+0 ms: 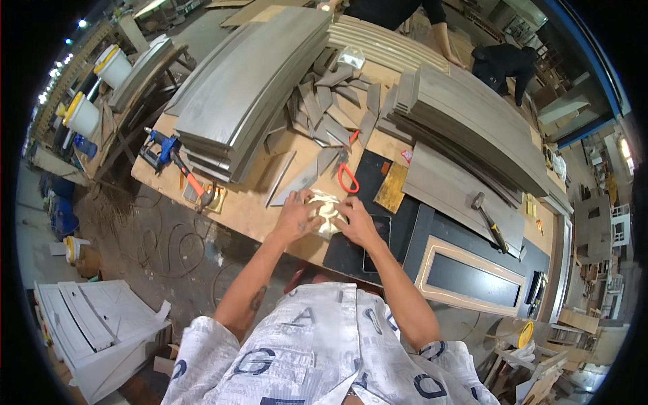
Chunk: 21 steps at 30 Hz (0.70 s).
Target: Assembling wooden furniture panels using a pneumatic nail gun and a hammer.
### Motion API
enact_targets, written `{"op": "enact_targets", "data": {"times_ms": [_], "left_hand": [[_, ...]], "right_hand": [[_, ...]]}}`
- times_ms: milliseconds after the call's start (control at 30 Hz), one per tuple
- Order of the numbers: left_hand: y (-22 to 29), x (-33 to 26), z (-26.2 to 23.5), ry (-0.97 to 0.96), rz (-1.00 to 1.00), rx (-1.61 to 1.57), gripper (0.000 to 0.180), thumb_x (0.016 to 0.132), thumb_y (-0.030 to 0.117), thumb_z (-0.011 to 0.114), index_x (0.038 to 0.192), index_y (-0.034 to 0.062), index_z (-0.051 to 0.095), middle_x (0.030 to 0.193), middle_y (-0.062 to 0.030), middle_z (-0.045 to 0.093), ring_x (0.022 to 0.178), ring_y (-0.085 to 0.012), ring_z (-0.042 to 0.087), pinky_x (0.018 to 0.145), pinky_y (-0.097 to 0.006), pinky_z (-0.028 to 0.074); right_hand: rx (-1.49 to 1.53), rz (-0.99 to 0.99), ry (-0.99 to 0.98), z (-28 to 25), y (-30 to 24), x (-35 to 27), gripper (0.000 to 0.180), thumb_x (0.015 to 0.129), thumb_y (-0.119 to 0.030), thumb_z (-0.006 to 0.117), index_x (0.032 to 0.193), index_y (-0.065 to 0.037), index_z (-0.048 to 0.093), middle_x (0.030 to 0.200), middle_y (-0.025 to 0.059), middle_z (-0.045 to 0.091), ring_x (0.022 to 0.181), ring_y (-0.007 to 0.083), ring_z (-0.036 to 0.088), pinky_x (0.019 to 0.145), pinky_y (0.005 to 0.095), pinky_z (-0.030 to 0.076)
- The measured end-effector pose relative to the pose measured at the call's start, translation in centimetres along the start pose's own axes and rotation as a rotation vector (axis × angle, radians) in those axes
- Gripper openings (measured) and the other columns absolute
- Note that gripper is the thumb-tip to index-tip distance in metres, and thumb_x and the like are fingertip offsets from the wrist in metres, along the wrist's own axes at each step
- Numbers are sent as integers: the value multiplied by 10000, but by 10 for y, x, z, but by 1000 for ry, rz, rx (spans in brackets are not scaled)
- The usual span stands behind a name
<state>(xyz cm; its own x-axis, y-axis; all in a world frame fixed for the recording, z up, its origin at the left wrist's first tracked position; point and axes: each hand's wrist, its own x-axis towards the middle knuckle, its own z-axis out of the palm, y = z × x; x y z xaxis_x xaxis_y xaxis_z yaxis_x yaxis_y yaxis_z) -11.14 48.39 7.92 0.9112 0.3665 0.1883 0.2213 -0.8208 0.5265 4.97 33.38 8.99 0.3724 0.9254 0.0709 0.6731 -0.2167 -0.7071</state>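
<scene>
Close to the table's front edge, a crumpled, shiny cream-coloured packet [325, 208] lies between my two hands; its contents cannot be made out. My left hand [295, 216] grips its left side with curled fingers. On the right side, my right hand [357, 220] has its fingers bent onto the packet as well. Just beyond my hands is a red-handled cutting tool [347, 179]. A thin grey strip [281, 178] and several grey angled offcuts [322, 108] lie farther off. A black panel [368, 185] is beside and under my right hand.
Tall stacks of grey boards stand left [253, 74] and right [472, 121]. A blue nail gun [162, 147] and an orange-handled hammer [192, 181] lie left. Another hammer [489, 223] rests on a grey board. A framed panel [426, 273] is at right. Co-workers stand beyond the table.
</scene>
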Motion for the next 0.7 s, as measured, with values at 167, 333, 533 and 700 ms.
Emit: {"op": "enact_targets", "data": {"times_ms": [167, 333, 533, 700], "left_hand": [[-10, -15, 15, 170, 73, -106, 396, 759, 360, 762, 1095, 153, 723, 1213, -129, 544, 1111, -348, 456, 963, -486, 361], [11, -23, 12, 114, -192, -136, 340, 776, 349, 756, 1044, 141, 737, 1248, -125, 532, 1126, -351, 454, 956, -485, 356], [23, -14, 8, 199, -205, -2, 281, 788, 275, 740, 1018, 114, 732, 1257, -137, 526, 1128, -356, 453, 937, -477, 368], [20, -11, 19, 256, -190, -82, 317, 714, 175, 782, 1012, 82, 723, 1253, -163, 538, 1154, -374, 470, 993, -478, 356]], "right_hand": [[131, 7, -11, 24, 26, -12, 472, 791, -275, 792, 1139, 15, 660, 1141, 168, 524, 1064, 293, 544, 920, 351, 452], [325, 218, 127, 37, 7, -27, 365, 805, -273, 790, 1061, -25, 715, 1020, 120, 557, 901, 226, 568, 788, 312, 476], [113, 98, 284, 41, 1, -12, 309, 792, -234, 782, 1039, -56, 732, 982, 116, 552, 869, 230, 569, 760, 316, 480], [131, 100, 280, 30, -1, -15, 363, 789, -229, 772, 1108, -70, 704, 1005, 120, 553, 922, 245, 573, 790, 330, 491]]}}
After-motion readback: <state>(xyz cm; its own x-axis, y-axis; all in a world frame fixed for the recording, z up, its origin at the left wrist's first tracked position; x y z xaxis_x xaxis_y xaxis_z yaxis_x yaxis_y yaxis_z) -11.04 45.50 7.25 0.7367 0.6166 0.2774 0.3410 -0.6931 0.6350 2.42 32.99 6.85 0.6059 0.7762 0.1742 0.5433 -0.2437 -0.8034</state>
